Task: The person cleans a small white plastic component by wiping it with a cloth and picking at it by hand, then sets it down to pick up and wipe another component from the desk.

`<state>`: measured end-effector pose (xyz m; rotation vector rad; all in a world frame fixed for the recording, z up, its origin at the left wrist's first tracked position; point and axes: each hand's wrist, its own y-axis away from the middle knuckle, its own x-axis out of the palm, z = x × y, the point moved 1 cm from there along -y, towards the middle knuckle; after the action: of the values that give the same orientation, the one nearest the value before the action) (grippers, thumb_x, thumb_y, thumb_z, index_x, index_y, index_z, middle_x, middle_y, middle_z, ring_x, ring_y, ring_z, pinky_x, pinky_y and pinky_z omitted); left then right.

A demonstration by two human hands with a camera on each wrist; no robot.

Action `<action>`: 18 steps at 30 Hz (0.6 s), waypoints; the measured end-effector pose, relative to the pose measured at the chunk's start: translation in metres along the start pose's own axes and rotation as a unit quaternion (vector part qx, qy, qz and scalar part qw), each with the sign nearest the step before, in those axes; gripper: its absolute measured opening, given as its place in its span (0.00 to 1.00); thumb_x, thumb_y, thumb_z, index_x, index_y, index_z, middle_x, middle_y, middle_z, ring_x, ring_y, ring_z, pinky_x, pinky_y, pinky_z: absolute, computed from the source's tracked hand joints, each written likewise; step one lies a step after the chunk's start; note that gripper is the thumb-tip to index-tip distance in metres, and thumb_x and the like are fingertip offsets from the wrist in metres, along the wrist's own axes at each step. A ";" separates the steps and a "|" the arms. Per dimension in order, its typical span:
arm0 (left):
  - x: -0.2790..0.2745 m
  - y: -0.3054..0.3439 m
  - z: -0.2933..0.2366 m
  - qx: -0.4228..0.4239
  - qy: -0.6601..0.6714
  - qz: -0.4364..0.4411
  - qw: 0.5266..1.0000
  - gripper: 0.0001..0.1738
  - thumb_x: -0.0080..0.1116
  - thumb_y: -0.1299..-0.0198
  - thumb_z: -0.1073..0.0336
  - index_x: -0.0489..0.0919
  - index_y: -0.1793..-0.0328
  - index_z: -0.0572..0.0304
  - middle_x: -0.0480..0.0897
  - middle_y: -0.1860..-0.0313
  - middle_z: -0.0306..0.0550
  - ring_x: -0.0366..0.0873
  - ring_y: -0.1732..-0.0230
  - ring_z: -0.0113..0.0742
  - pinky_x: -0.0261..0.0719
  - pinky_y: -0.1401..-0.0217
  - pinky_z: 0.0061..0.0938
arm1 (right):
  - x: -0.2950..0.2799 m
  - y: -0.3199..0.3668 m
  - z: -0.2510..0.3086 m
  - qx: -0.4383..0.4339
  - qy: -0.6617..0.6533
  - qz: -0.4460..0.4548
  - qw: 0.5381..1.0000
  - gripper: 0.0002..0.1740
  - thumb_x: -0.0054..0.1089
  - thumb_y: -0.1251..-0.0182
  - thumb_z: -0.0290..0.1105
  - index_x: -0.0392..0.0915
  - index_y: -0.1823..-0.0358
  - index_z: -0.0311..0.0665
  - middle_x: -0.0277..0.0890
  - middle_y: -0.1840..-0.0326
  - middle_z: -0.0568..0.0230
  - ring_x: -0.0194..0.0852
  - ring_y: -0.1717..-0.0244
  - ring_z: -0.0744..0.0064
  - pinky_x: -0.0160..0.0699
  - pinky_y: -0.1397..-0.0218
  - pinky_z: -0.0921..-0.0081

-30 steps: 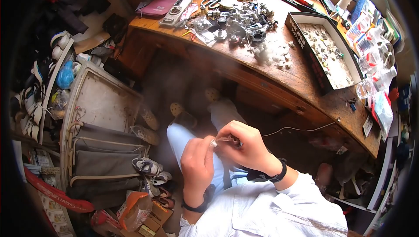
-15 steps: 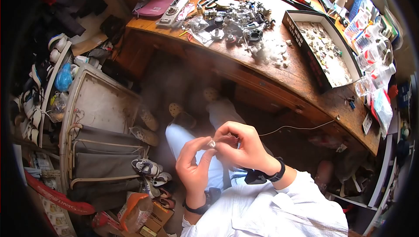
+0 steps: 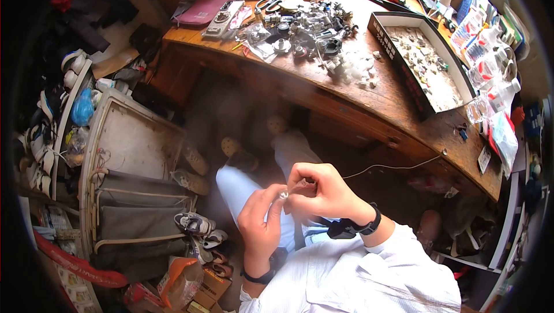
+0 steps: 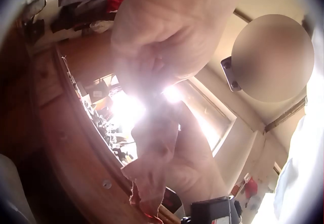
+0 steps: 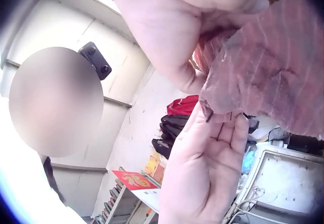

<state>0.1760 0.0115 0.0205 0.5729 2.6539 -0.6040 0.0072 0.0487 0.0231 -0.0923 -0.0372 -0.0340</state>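
Note:
In the head view a small whitish metallic piece (image 3: pixel 283 195) sits between the fingertips of the left hand (image 3: pixel 261 220), which pinches it above the lap. The right hand (image 3: pixel 328 195) meets it from the right, gripping a crumpled reddish-brown cloth (image 5: pixel 268 72) with fine stripes, seen large in the right wrist view. The cloth (image 4: pixel 154 168) also hangs below the fingers in the left wrist view. In the right wrist view the left hand (image 5: pixel 202 173) touches the cloth's lower edge, and the small piece is hidden.
Beyond the knees stands a wooden desk (image 3: pixel 404 102) with a heap of metal parts (image 3: pixel 326 30), scissors (image 3: pixel 277 0), a black-sided tray (image 3: pixel 398 62) of small pieces and plastic bottles (image 3: pixel 501 94). Shoes (image 3: pixel 195 222) and a folded frame chair (image 3: pixel 138 197) lie at the left.
The left fingers, spread wider half a second ago, have drawn in around the small piece. Both hands remain together over the lap; the head view has shifted slightly.

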 end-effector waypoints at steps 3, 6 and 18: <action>-0.005 -0.003 0.000 0.032 -0.037 0.031 0.998 0.09 0.61 0.38 0.77 0.82 0.51 0.67 0.82 0.66 0.51 0.80 0.66 0.43 0.76 0.63 0.30 | -0.003 0.002 -0.001 0.067 -0.027 -0.015 0.997 0.04 0.61 0.38 0.21 0.74 0.66 0.30 0.82 0.74 0.62 0.78 0.76 0.85 0.74 0.75 0.84; -0.005 -0.002 0.000 0.034 -0.048 0.037 0.998 0.09 0.62 0.38 0.77 0.83 0.52 0.66 0.83 0.64 0.52 0.81 0.65 0.48 0.78 0.63 0.33 | -0.007 0.000 0.000 0.023 0.022 -0.017 0.999 0.04 0.61 0.37 0.21 0.74 0.66 0.30 0.82 0.75 0.63 0.78 0.77 0.86 0.73 0.75 0.85; 0.003 0.006 0.000 -0.016 0.014 -0.027 0.999 0.15 0.53 0.32 0.78 0.84 0.42 0.68 0.84 0.52 0.51 0.82 0.55 0.36 0.80 0.53 0.25 | 0.005 -0.003 -0.003 -0.065 0.121 -0.046 0.989 0.10 0.70 0.43 0.23 0.77 0.63 0.32 0.79 0.73 0.60 0.80 0.72 0.75 0.77 0.68 0.78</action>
<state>0.1761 0.0175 0.0169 0.5068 2.7081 -0.5705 0.0118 0.0454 0.0208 -0.2172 0.2031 -0.1395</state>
